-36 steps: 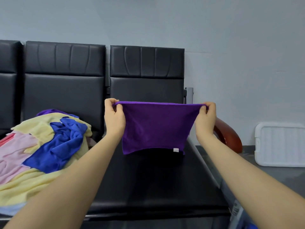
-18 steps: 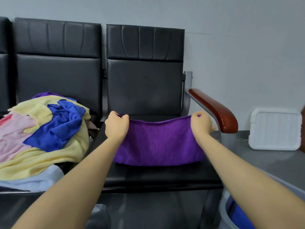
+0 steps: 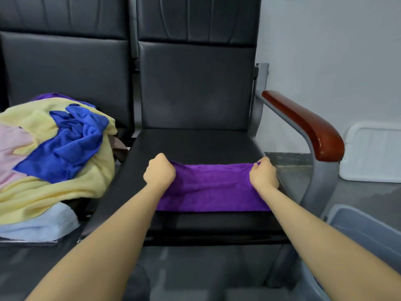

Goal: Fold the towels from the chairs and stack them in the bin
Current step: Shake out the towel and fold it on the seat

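The purple towel (image 3: 213,187) lies flat on the black seat (image 3: 195,144) of the right chair, near its front edge, as a wide low band. Its cloth looks soft and fuzzy, with small waves along the far edge. The left hand (image 3: 159,171) holds the far left corner with a closed grip, the fingers curled under, so the corner itself is hidden in the fist. The right hand (image 3: 263,173) pinches the far right corner, and a little tip of purple cloth shows above the fingers. Both forearms cover the side edges of the towel, so I cannot tell how many layers it has.

On the left chair is a pile of loose towels (image 3: 43,157): a big pale yellow one, a crumpled blue one on top, pink at the left, light blue below, and a bit of purple at the back. The pile is cut off by the left border. The chairs have smooth black leather-like padding with stitched panels on the backs. The right chair has a rounded, glossy red-brown armrest (image 3: 308,124) on a grey metal frame.

At the lower right only a part of the grey plastic bin (image 3: 364,229) is seen; the right arm hides its inside. A white ribbed tray (image 3: 375,153) leans against the wall, partly cut off.
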Demonstrator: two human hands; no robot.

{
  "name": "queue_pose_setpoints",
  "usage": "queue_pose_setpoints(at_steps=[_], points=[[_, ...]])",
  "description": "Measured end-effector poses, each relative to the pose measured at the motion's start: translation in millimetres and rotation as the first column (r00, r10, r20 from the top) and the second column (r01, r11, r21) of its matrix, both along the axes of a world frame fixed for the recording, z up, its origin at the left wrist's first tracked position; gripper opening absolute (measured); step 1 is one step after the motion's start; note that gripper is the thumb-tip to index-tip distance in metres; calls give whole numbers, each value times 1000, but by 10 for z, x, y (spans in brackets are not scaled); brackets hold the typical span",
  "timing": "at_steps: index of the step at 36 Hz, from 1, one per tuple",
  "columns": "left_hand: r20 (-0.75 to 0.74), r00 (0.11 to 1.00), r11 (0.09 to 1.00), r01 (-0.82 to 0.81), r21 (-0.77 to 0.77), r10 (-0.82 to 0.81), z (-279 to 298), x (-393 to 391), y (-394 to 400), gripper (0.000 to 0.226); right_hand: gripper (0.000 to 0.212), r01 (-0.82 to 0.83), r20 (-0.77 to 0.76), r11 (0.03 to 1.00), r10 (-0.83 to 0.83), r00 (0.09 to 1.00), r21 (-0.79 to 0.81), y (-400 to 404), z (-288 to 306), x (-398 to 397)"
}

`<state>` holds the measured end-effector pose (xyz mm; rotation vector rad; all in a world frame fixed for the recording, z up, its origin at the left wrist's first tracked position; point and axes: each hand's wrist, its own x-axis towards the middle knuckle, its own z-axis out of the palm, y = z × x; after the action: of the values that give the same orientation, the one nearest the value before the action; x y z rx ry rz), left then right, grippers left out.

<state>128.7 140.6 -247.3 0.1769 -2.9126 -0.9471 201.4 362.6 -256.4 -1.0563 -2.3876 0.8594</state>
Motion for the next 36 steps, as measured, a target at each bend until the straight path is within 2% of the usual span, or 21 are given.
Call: queue_pose_setpoints(at_steps=[5, 8, 12, 15, 18, 20, 22, 26, 30, 33, 36], points=[[-125, 992, 1000, 9, 27, -6, 62, -110, -4, 24, 22, 47, -104, 996, -39, 994, 78, 8, 3, -123], [-151, 989, 1000, 11, 14, -9, 80, -157, 0, 26, 22, 46, -156, 997, -35, 987, 68, 8, 24, -180], [-140, 990, 1000, 5, -3, -5, 25, -189, 10, 25, 23, 45, -155, 996, -33, 987, 78, 1, 19, -268], [-87, 996, 996, 4, -87, -12, -45, -183, 16, 25, 27, 18, -79, 972, 0, 997, 234, 5, -56, -292], [-25, 1000, 965, -15, -262, 8, -116, -139, 37, 36, 41, -178, 36, 892, 179, 983, 416, -2, -172, -267], [17, 999, 944, -21, -328, 28, -158, -85, 61, 44, 40, -382, 135, 801, 362, 922, 461, -21, -228, -261], [68, 997, 923, -6, -384, 34, -196, -28, 68, 49, 36, -547, 198, 728, 515, 834, 412, -65, -237, -267], [119, 992, 886, 21, -463, 38, -213, 52, 7, 48, 36, -732, 256, 606, 689, 678, 310, -150, -215, -256], [123, 992, 911, 14, -411, 41, -218, 94, -66, 44, 54, -813, 446, 517, 681, 581, 268, -171, -241, -229], [103, 995, 905, 51, -423, -8, -232, 125, -65, 35, 60, -830, 521, 501, 654, 548, 243, -186, -261, -210], [11, 996, 875, 88, -477, -94, -222, 174, -69, 24, 62, -830, 559, 506, 628, 541, 235, -227, -262, -195]])
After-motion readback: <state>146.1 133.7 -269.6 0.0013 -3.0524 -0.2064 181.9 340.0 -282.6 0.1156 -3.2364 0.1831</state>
